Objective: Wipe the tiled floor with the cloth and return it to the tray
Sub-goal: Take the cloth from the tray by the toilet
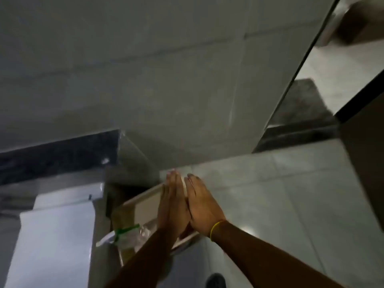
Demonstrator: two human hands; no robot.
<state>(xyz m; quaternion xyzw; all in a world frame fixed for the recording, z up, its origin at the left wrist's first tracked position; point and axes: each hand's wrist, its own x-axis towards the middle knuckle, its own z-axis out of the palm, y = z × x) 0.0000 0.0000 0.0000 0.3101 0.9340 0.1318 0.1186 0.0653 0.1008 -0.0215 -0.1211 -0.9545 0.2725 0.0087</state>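
Pale glossy floor tiles point(291, 194) spread from 6 to 3 o'clock beneath 2 hands pressed palm to palm, left hand point(171, 206) and right hand point(202, 206) with fingers straight, gripping nothing. Just beyond, at 9 o'clock of them, sits the beige tray point(143, 206) holding a clear bag point(128, 235); I cannot tell where the cloth is. Grey wall tiles point(145, 69) rise at 12 o'clock.

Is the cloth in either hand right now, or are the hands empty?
Apparently empty: the left hand and right hand are flat, palms together, fingers straight. No cloth is visible anywhere.

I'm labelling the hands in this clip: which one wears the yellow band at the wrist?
The right hand, nearer the pale floor tiles. A thin yellow band circles its wrist; the left hand, pressed against it, has a bare wrist.
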